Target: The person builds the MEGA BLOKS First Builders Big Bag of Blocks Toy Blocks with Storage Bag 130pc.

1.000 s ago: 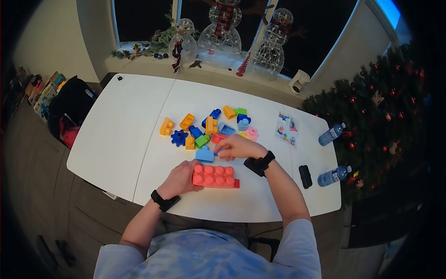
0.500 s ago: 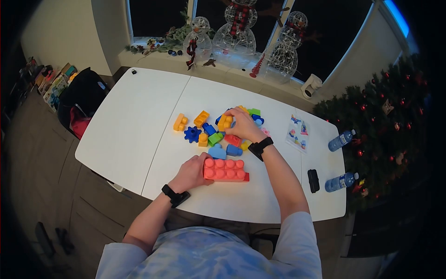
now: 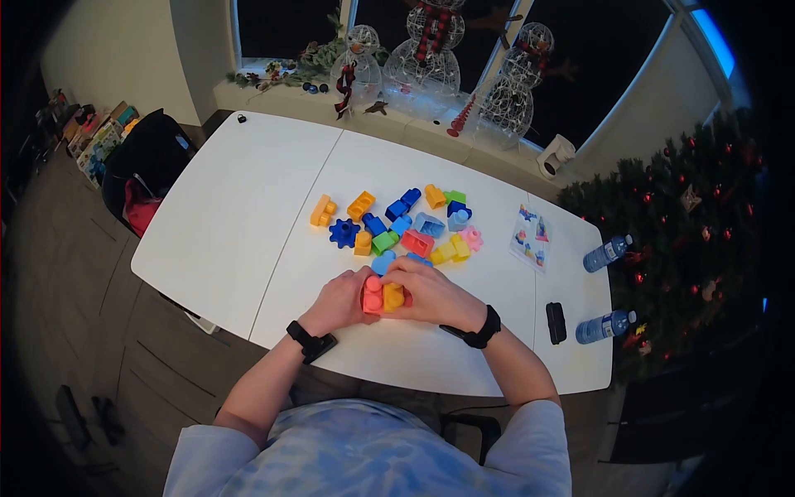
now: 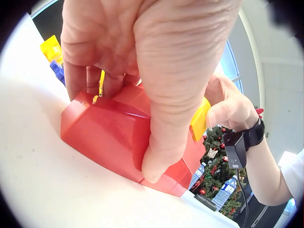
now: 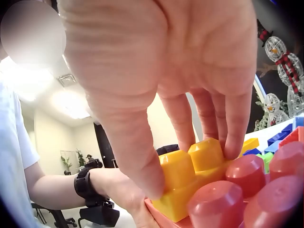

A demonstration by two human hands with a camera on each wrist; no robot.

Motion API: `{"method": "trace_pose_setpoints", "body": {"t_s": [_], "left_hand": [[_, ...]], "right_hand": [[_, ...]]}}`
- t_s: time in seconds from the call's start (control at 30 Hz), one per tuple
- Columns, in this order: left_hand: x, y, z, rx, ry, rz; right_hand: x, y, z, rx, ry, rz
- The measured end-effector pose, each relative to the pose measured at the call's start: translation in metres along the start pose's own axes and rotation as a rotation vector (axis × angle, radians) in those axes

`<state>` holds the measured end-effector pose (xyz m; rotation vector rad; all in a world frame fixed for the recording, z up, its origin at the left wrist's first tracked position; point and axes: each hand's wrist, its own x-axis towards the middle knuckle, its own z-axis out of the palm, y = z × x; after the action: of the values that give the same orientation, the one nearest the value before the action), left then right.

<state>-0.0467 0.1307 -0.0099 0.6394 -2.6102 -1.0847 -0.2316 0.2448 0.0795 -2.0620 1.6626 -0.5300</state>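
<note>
Near the table's front, my left hand (image 3: 336, 298) grips the end of a large red toy block (image 4: 107, 130), thumb on its near side and fingers over the far side. The block has round studs on top. My right hand (image 3: 440, 298) pinches a yellow two-stud block (image 5: 175, 202) between thumb and fingers. In the right wrist view the yellow block stands upright among the red block's studs, right at its top. In the head view, both hands partly hide the red block. A light blue block (image 3: 383, 262) lies just beyond the hands.
Behind the hands lie several loose blocks, among them a red block (image 3: 417, 243), a dark blue gear-shaped piece (image 3: 344, 234) and a pink piece (image 3: 471, 238). To the right are a picture sheet (image 3: 530, 238), a black case (image 3: 556, 323) and two water bottles (image 3: 603, 327).
My right hand went to the pile, took a yellow block and brought it back to the red block. My left hand has kept its grip on the red block.
</note>
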Motion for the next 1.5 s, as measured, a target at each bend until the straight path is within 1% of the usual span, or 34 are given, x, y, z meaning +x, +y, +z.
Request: {"method": "trace_pose_setpoints", "body": {"t_s": [0.13,0.23,0.37,0.4,0.47,0.63,0.7,0.73,0.8,0.87,0.9,0.97,1.0,1.07,1.1,1.17,1.2,1.27,1.3,1.33,1.4,1.43,1.5], "left_hand": [[-0.001,0.001,-0.002,-0.014,0.019,0.026],[-0.001,0.002,-0.003,0.003,0.000,-0.008],[0.001,0.000,-0.001,-0.001,0.008,0.015],[0.001,0.000,-0.001,-0.005,0.008,-0.003],[0.000,0.001,-0.002,-0.008,0.008,-0.019],[0.000,-0.001,0.000,-0.011,0.032,0.014],[0.000,0.002,-0.002,-0.005,0.010,-0.006],[0.000,0.005,-0.004,-0.002,-0.012,-0.033],[0.000,0.004,-0.003,-0.003,-0.006,-0.029],[-0.001,0.005,-0.003,-0.002,0.000,-0.035],[0.000,0.006,-0.004,0.011,-0.015,-0.048],[-0.001,0.005,-0.004,0.025,-0.030,-0.066],[-0.001,0.004,-0.003,0.019,-0.032,-0.059],[-0.001,0.003,-0.001,0.013,-0.027,-0.055],[-0.001,0.003,-0.001,0.008,-0.026,-0.048],[-0.001,0.002,-0.001,0.009,-0.021,-0.046],[-0.001,0.001,0.000,0.013,-0.020,-0.036],[0.000,-0.001,0.000,0.018,-0.019,-0.029],[0.000,-0.001,0.001,0.013,-0.012,-0.015],[0.000,-0.001,0.001,0.007,-0.006,0.001],[0.000,-0.002,0.001,0.008,-0.002,0.005],[0.000,-0.001,0.001,0.012,0.003,0.010],[0.000,-0.001,0.001,0.011,0.001,0.002]], "right_hand": [[0.001,-0.001,0.005,0.004,0.021,0.009],[0.001,-0.001,0.011,-0.026,0.075,0.020],[-0.001,-0.002,0.015,-0.035,0.124,0.012],[0.000,-0.003,0.016,-0.030,0.141,0.005],[0.000,-0.006,0.015,-0.032,0.130,0.028],[-0.002,-0.003,0.017,-0.083,0.098,0.107],[-0.003,0.009,0.002,0.033,0.056,-0.015],[0.002,0.019,-0.011,0.028,0.059,-0.018],[0.021,0.049,-0.046,0.040,0.130,0.099],[0.041,0.087,-0.070,0.008,0.295,0.232],[0.057,0.099,-0.076,0.010,0.293,0.224],[0.082,0.120,-0.082,-0.042,0.228,0.306],[0.095,0.129,-0.077,-0.041,0.226,0.303],[0.128,0.135,-0.058,-0.163,0.198,0.074],[0.142,0.133,-0.048,-0.163,0.197,0.068],[0.166,0.125,-0.026,-0.211,0.087,-0.106],[0.174,0.122,-0.016,-0.208,0.087,-0.112],[0.184,0.119,-0.002,-0.297,-0.019,-0.108],[0.186,0.119,0.002,-0.377,-0.033,-0.101],[0.186,0.117,0.002,-0.376,-0.035,-0.100],[0.185,0.112,0.000,-0.544,-0.068,-0.054],[0.182,0.112,-0.001,-0.544,-0.071,-0.050],[0.173,0.114,-0.004,-0.513,0.038,-0.002]]}}
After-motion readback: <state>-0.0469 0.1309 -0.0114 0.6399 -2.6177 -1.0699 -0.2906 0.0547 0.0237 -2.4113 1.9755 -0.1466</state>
